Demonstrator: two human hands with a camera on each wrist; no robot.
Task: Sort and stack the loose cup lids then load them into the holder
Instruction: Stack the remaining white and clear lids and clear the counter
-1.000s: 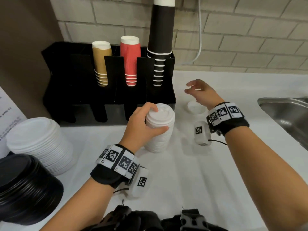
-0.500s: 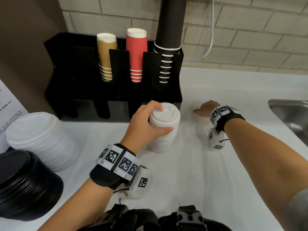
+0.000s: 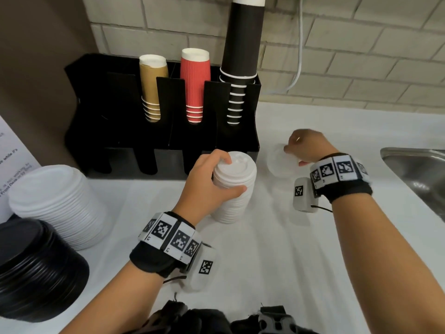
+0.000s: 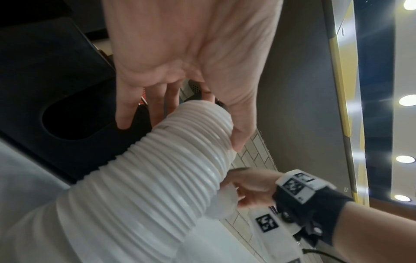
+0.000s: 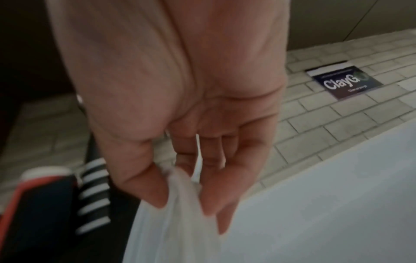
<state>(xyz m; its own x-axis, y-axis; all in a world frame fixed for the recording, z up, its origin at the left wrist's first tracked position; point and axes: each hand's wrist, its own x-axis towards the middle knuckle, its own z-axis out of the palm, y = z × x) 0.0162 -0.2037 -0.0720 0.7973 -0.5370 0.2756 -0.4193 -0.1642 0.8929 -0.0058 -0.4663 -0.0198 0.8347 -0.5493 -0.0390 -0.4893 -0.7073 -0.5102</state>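
A stack of small white cup lids (image 3: 234, 189) (image 4: 157, 170) stands on the white counter just in front of the black holder (image 3: 120, 121). My left hand (image 3: 216, 179) (image 4: 180, 106) grips the top of that stack, thumb on the near side and fingers over the far rim. To the right, my right hand (image 3: 301, 148) (image 5: 186, 195) pinches a single white lid (image 3: 279, 162) (image 5: 171, 222) by its edge and holds it tilted just above the counter. The lid is blurred.
The holder carries stacks of brown (image 3: 151, 88), red (image 3: 195, 85) and tall black cups (image 3: 240, 56). A big stack of wide white lids (image 3: 57, 203) and one of black lids (image 3: 36, 268) sit at the left. A steel sink (image 3: 419, 174) lies at the right.
My right hand dropped from above the lone lid onto it, took it by the edge and lifted it toward the stack. The left hand kept its grip on the stack.
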